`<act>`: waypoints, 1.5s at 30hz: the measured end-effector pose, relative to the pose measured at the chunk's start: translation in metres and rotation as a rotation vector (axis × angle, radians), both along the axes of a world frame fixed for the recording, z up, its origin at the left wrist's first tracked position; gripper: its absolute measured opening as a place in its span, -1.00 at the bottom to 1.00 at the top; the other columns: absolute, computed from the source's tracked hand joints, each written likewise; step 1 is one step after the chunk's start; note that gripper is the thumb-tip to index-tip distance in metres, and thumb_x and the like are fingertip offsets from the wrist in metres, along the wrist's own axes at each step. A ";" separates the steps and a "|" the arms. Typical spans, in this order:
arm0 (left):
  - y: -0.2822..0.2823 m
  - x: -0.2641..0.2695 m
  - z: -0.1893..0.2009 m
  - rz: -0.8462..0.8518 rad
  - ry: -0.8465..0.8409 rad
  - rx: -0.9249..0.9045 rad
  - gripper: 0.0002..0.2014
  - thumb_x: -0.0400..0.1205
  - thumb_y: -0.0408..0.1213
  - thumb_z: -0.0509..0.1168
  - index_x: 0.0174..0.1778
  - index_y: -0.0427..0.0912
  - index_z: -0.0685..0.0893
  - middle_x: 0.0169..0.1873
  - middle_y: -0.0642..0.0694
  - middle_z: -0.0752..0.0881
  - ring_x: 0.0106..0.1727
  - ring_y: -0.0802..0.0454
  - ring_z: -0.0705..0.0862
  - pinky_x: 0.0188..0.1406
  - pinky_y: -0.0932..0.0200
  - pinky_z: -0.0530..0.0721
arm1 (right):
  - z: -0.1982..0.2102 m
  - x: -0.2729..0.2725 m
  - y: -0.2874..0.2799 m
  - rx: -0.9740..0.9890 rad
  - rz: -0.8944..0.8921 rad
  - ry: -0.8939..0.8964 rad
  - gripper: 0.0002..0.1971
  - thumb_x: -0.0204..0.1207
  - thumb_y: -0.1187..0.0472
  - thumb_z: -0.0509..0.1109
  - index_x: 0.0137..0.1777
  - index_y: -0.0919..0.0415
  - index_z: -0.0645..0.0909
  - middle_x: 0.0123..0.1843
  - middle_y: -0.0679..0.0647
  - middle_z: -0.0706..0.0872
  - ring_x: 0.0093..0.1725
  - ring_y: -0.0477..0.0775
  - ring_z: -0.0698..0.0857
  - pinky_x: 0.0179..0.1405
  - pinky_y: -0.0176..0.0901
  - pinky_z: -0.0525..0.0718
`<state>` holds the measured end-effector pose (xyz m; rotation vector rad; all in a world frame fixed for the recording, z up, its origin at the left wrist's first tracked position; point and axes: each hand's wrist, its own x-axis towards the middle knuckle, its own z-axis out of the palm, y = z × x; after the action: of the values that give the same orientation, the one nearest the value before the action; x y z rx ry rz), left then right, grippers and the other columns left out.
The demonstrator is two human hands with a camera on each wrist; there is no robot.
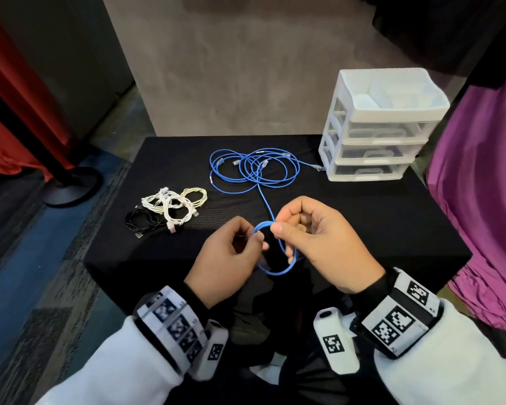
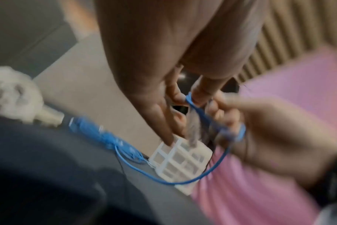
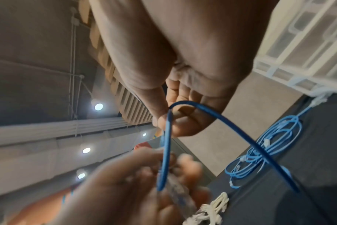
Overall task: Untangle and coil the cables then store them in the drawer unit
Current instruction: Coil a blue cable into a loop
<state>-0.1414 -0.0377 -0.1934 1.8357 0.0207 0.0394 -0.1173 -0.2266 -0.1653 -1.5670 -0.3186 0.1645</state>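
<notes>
Coiling has only begun: left hand (image 1: pixel 225 258) and right hand (image 1: pixel 319 241) pinch the first small loop of the blue cable (image 1: pixel 270 211) — its remaining length lies tangled beside the drawer unit (image 1: pixel 374 159), whose drawers look closed; white cables (image 1: pixel 170 204) — further from it — lie untouched.

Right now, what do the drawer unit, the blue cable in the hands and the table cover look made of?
Drawer unit: plastic, white frame with see-through drawers. Blue cable: smooth, flexible sheath, probably rubbery plastic; it bends in loops without kinking. Table cover: matte black, likely woven cloth, no glare.
</notes>
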 end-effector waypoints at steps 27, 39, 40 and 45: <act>0.056 0.005 0.089 -0.057 0.054 -1.191 -0.72 0.86 -0.15 0.02 -0.17 -0.05 0.45 -0.16 0.10 0.73 -0.34 0.27 0.61 -0.19 0.32 0.69 | -0.073 0.019 -0.046 -0.546 -0.060 -0.115 -0.72 0.76 -0.02 0.38 -0.17 0.03 0.71 -0.37 -0.06 0.70 -0.36 -0.23 0.58 -0.15 -0.18 0.53; 0.021 0.031 0.045 0.304 -0.096 -0.645 -0.79 0.89 -0.25 0.03 -0.04 -0.05 0.47 0.42 0.18 0.65 0.51 -0.17 0.63 0.38 -0.23 0.67 | -0.042 -0.010 -0.025 -0.509 0.153 -0.523 -0.88 0.70 0.08 0.43 0.04 -0.02 0.81 -0.21 -0.04 0.77 -0.15 0.02 0.67 0.04 -0.19 0.61; 0.019 0.031 0.039 0.299 -0.076 -0.554 -0.79 0.90 -0.23 0.04 -0.05 -0.06 0.46 0.56 0.15 0.54 0.50 -0.09 0.64 0.42 -0.22 0.66 | -0.035 -0.010 -0.026 -0.500 0.155 -0.541 -0.90 0.69 0.11 0.46 0.02 -0.01 0.82 -0.25 -0.05 0.73 -0.17 0.02 0.65 0.01 -0.21 0.60; 0.015 0.023 0.011 0.004 -0.067 -0.148 -0.81 0.87 -0.12 0.05 0.03 0.05 0.54 0.54 0.01 0.57 0.16 -0.07 0.86 0.34 -0.13 0.68 | -0.003 -0.007 -0.027 -0.507 0.150 -0.621 -0.92 0.67 0.15 0.53 -0.03 0.04 0.85 -0.39 -0.02 0.54 -0.27 0.05 0.55 -0.09 -0.25 0.52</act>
<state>-0.1184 -0.0228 -0.1828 1.6851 -0.0186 0.0996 -0.1245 -0.2534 -0.1683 -2.0778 -0.9383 -0.1467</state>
